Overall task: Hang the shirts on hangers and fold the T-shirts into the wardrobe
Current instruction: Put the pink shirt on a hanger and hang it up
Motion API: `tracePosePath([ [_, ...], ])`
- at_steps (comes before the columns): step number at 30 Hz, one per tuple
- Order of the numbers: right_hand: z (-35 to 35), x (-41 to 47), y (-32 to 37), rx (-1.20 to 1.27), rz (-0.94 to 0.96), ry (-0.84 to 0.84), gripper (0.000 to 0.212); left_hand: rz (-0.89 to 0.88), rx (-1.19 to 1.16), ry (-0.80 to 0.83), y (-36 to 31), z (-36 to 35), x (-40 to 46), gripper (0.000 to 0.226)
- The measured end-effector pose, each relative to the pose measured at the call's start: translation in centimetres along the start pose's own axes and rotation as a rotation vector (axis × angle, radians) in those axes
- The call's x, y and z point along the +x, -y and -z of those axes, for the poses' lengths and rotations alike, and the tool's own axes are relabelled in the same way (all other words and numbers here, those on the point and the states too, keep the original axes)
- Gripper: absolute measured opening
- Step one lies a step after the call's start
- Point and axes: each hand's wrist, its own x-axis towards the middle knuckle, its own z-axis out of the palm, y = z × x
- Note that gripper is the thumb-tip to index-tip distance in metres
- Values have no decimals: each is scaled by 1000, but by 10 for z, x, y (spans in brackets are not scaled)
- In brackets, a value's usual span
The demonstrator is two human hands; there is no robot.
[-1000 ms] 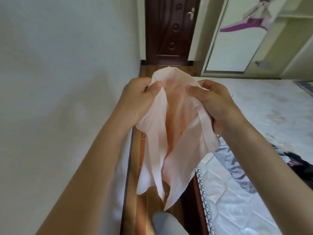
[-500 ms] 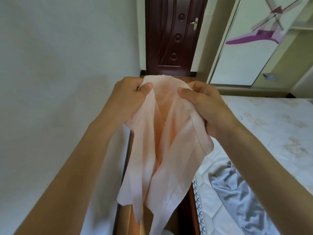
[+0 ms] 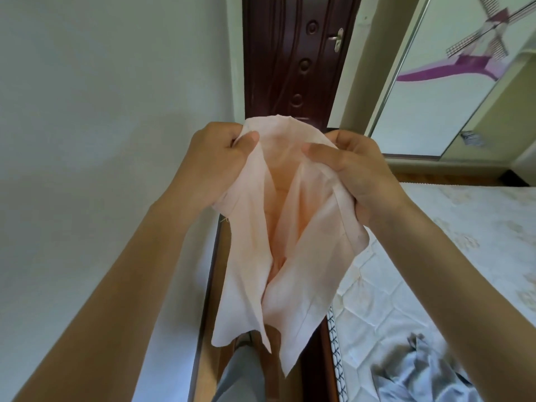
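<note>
Head view: we count two hands, one pale pink shirt and one grey garment. Going from left to right, we first meet the white wall (image 3: 87,140), which fills the left side. Next comes our left hand (image 3: 216,158), raised in front of us with its fingers curled and its thumb pressed down, pinching the upper left edge of the pink shirt (image 3: 278,242). The shirt hangs in the air between the two hands, in front of the dark brown door (image 3: 293,53) and above the strip of wooden floor (image 3: 324,358) beside the bed. Its two front panels fall open below the hands and end in loose points, touching nothing underneath. A grey trouser leg (image 3: 240,372) shows under the shirt's lower edge. Our right hand (image 3: 353,169) grips the upper right edge of the same shirt, fingers bunched into the cloth and thumb laid across the front. Further right stands the wardrobe (image 3: 493,120), its one sliding panel printed with a purple windmill (image 3: 493,50); we cannot tell what is inside it. Below it lies the bed's patterned mattress (image 3: 464,227), and on its near corner rests the crumpled grey garment (image 3: 414,369), well apart from the shirt.
</note>
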Motion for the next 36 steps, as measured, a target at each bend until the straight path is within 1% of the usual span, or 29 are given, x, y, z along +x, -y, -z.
tracePosePath([
  [4, -10, 83, 9, -4, 28, -40, 8, -44, -16, 2, 23, -18, 86, 50],
  [7, -20, 143, 16, -21, 49, -60, 8, -79, -50, 25, 31, -31, 146, 50],
  [11, -26, 211, 23, -11, 65, -100, 9, -142, -33, 58, 39, -44, 216, 50],
  [15, -26, 271, 25, -30, 58, -140, 9, -140, -6, 73, 53, -54, 280, 48],
  [19, -27, 338, 25, -17, 53, -123, 9, -86, -53, 53, 82, -67, 348, 39],
  [23, -28, 416, 15, -8, 56, -95, 10, -37, -69, 53, 101, -94, 416, 42],
  [26, -23, 481, 11, 0, 44, -82, 8, -18, -39, 68, 106, -120, 471, 40],
  [31, -8, 591, 20, -79, 31, -6, 5, 40, -5, 37, 106, -153, 569, 41],
  [36, -5, 682, 26, -134, 61, 77, 7, 70, 34, 0, 116, -174, 645, 39],
])
